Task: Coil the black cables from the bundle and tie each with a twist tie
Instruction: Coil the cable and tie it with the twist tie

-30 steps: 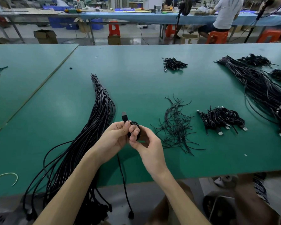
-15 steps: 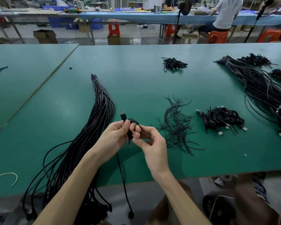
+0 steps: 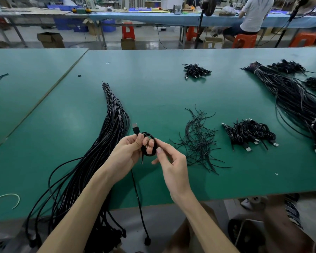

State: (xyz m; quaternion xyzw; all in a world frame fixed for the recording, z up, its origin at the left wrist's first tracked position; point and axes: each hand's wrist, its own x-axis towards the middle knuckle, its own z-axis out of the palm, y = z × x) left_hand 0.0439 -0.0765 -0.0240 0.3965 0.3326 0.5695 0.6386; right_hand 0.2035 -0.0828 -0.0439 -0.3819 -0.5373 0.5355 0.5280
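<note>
1. Green table [image 3: 153, 95] carries all the material. Its near edge lets uncoiled cable hang free toward the floor.
2. Loose tail [image 3: 137, 198] of the cable in work drops from below the left hand [image 3: 126, 154] and passes over the near edge. It ends in a connector [image 3: 147, 241]. Judgement: winding is not complete.
3. Left hand grips the coil [image 3: 147, 154] above the table. The thumb is clamped on the outside and the fingers are curled through the ring, which keeps the turns from springing open. The USB plug [image 3: 136, 129] projects above the thumb, clear of the turns.
4. Right hand [image 3: 171, 165] pinches the coil's right rim between thumb and forefinger. The other fingers are loosely curled and hold nothing. This grip probably guides the next turn.
5. Bundle [image 3: 113, 128] lies just left of the hands. It is bound near its far end and its near ends spill over the edge, so single cables can be drawn out.
6. Twist ties [image 3: 199, 143] lie loose just right of the hands, near the right hand.
7. Finished coils [image 3: 248, 132] are piled right of the ties, apart from the unworked stock.
8. Second bundle [image 3: 290, 99] and a small far pile [image 3: 195, 70] lie well apart.
</note>
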